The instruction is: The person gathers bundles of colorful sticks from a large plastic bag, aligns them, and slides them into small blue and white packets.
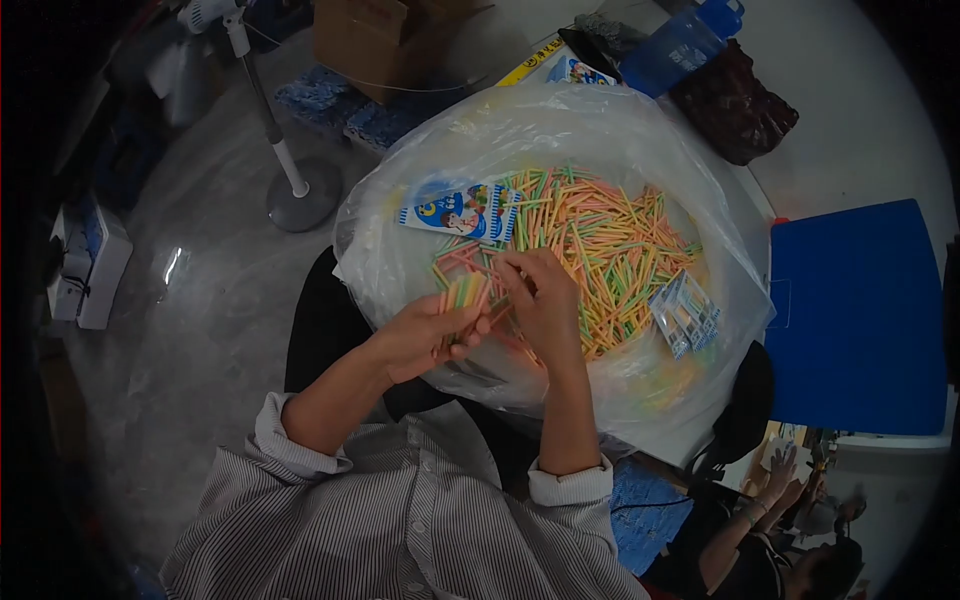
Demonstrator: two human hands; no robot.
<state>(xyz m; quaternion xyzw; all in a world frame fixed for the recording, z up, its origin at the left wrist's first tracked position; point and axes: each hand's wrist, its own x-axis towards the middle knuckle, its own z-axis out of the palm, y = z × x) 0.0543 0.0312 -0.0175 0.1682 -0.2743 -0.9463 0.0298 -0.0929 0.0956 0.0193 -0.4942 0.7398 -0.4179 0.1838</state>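
My left hand [418, 338] is closed around a small bundle of thin pastel sticks [463, 292] in pink, yellow and green. Just right of it, my right hand [548, 300] has its fingers curled in a pinch over the heap; whatever is between the fingertips is too small to make out. Under and beyond both hands, a loose heap of the same sticks [610, 235] fills a big clear plastic bag [400, 150] with its mouth spread wide. Printed blue-and-white packets [455, 212] lie on the heap's left side. Several smaller clear packets [685, 312] rest at its right.
A blue panel [855, 315] stands right of the bag. A blue jug [685, 45] and a dark plastic bag [740, 105] sit at the back. On the left are a fan stand [290, 165] and a cardboard box [360, 40]. Another person's arm [740, 525] shows at lower right.
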